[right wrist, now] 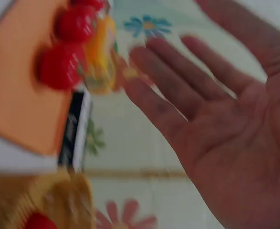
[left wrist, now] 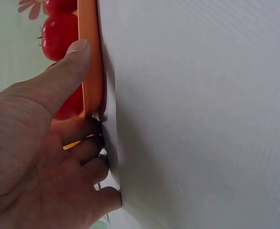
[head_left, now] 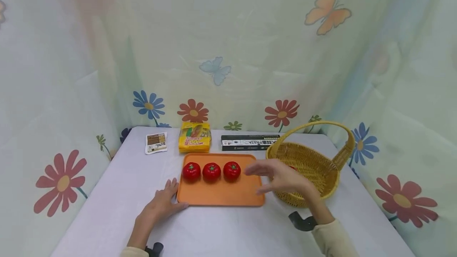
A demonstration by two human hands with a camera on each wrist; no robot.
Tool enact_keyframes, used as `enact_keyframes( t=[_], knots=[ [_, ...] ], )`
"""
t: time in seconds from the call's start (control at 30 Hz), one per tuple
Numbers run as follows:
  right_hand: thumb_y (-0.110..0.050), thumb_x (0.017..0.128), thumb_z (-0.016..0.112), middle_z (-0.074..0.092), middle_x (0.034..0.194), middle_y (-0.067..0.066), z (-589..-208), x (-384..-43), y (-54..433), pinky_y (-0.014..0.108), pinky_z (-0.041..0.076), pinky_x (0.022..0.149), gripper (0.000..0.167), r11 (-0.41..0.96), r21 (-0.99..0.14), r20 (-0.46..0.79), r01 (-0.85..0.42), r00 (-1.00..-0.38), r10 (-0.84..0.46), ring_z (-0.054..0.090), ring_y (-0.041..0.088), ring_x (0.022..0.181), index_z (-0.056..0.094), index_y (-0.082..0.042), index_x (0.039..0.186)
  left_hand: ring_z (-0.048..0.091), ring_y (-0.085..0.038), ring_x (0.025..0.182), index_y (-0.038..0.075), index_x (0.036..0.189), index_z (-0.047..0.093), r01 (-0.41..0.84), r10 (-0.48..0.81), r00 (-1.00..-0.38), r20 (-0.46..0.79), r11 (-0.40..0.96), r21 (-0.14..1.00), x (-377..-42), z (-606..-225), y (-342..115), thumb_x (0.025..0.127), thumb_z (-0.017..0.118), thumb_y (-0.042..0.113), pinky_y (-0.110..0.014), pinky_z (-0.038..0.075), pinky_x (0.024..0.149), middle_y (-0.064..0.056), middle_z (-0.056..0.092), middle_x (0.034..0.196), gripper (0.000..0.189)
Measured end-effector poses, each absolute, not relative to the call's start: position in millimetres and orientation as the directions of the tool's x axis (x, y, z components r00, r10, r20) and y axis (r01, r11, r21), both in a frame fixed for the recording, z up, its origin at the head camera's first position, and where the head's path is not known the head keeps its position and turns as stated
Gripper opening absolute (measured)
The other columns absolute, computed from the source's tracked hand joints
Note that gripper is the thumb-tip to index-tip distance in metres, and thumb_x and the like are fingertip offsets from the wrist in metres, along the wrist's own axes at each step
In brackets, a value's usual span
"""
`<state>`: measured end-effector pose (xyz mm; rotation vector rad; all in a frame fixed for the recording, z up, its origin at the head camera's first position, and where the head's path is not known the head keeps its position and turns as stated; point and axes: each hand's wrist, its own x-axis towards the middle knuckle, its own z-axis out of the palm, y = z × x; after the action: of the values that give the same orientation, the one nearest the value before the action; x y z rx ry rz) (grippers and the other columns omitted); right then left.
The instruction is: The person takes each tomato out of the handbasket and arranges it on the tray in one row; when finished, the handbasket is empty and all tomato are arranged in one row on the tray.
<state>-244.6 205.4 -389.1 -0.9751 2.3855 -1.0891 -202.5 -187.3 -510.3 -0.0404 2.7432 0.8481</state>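
Three red tomatoes, the middle one [head_left: 212,172] among them, sit in a row along the far half of an orange tray [head_left: 225,195]. My left hand [head_left: 162,203] rests at the tray's near left corner. Its thumb [left wrist: 66,76] lies along the near rim, and the other fingers spread down the left side with fingertips at the tabletop. Over the tray's right edge hovers my right hand [head_left: 280,175], fingers extended and nothing held. Partly behind that hand stands a yellow wicker basket [head_left: 303,154] with a red round item [right wrist: 39,222] inside.
Behind the tray are a yellow food packet [head_left: 194,138] and a long black-and-white pasta box [head_left: 246,142]. A small white packet with a brown label [head_left: 156,142] lies at the back left. The basket's tall handle [head_left: 314,124] arches above its bowl.
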Motion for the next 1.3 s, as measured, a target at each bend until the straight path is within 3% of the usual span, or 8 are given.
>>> enact_keyframes(
  t=[0.1,0.2,0.43,0.53,0.63,0.73,0.87,1.3],
  knots=[
    [-0.018,0.093,0.088,0.073,0.135,0.012,-365,-246,246,0.032,0.057,0.109,0.05,0.455,-0.784,-0.077,-0.423,-0.661,-0.747,0.069,0.032,0.129,0.068,-0.004,0.137,0.022,-0.068,0.152,0.001,0.166,0.038,-0.1,0.057,-0.963,-0.263,0.831,0.547,-203,-509,-187,0.092,0.084,0.046,-0.082,0.029,0.117,-0.027,0.025,0.174,0.097],
    [-0.015,0.093,0.086,0.073,0.133,0.018,-354,-256,287,0.027,0.058,0.104,0.05,0.47,-0.773,-0.068,-0.426,-0.68,-0.73,0.07,0.037,0.126,0.066,0.001,0.137,0.024,-0.067,0.152,0.0,0.165,0.038,-0.083,0.07,-0.964,-0.256,0.836,0.543,-203,-510,-187,0.092,0.084,0.046,-0.081,0.029,0.118,-0.028,0.026,0.174,0.097],
    [-0.016,0.091,0.086,0.067,0.144,0.025,-392,-301,340,0.051,0.06,0.106,0.066,0.556,-0.739,0.046,-0.38,-0.852,-0.521,0.063,0.048,0.134,0.058,0.002,0.148,0.023,-0.069,0.151,-0.001,0.165,0.038,-0.095,0.058,-0.964,-0.26,0.838,0.538,-204,-512,-190,0.089,0.086,0.048,-0.082,0.029,0.117,-0.031,0.025,0.173,0.103],
    [-0.016,0.094,0.083,0.065,0.145,0.028,-417,-317,346,0.056,0.058,0.108,0.065,0.569,-0.774,0.008,-0.276,-0.904,-0.427,0.062,0.048,0.135,0.056,0.006,0.149,0.022,-0.069,0.151,0.0,0.166,0.036,-0.107,0.056,-0.961,-0.27,0.828,0.551,-205,-514,-190,0.09,0.086,0.047,-0.082,0.028,0.117,-0.03,0.024,0.173,0.102],
    [-0.025,0.098,0.081,0.065,0.145,0.026,-437,-329,347,0.06,0.053,0.112,0.063,0.63,-0.756,-0.082,-0.175,-0.93,-0.357,0.061,0.045,0.135,0.058,0.004,0.149,0.022,-0.069,0.152,0.001,0.166,0.036,-0.114,0.053,-0.959,-0.278,0.826,0.552,-205,-515,-190,0.09,0.086,0.047,-0.081,0.028,0.118,-0.029,0.024,0.174,0.102],
    [-0.036,0.099,0.079,0.065,0.144,0.025,-446,-335,344,0.063,0.051,0.113,0.065,0.708,-0.698,-0.191,-0.106,-0.925,-0.327,0.059,0.045,0.134,0.06,0.003,0.148,0.023,-0.068,0.152,0.002,0.166,0.037,-0.116,0.049,-0.959,-0.278,0.829,0.547,-205,-515,-190,0.09,0.086,0.046,-0.081,0.029,0.118,-0.029,0.025,0.174,0.101],
    [-0.039,0.097,0.081,0.066,0.139,0.026,-448,-335,340,0.058,0.059,0.105,0.067,0.768,-0.634,-0.274,-0.091,-0.902,-0.334,0.06,0.043,0.127,0.063,0.006,0.143,0.023,-0.067,0.152,0.002,0.166,0.038,-0.114,0.047,-0.96,-0.275,0.834,0.54,-205,-513,-188,0.09,0.086,0.046,-0.081,0.029,0.118,-0.028,0.026,0.174,0.1],
    [-0.04,0.091,0.088,0.073,0.121,0.014,-448,-334,335,0.05,0.063,0.099,0.067,0.824,-0.566,-0.364,-0.008,-0.895,-0.258,0.066,0.028,0.107,0.068,0.005,0.137,0.024,-0.067,0.152,0.001,0.166,0.038,-0.108,0.045,-0.962,-0.27,0.845,0.525,-206,-512,-187,0.09,0.086,0.047,-0.081,0.031,0.117,-0.028,0.026,0.174,0.1]
  ],
)
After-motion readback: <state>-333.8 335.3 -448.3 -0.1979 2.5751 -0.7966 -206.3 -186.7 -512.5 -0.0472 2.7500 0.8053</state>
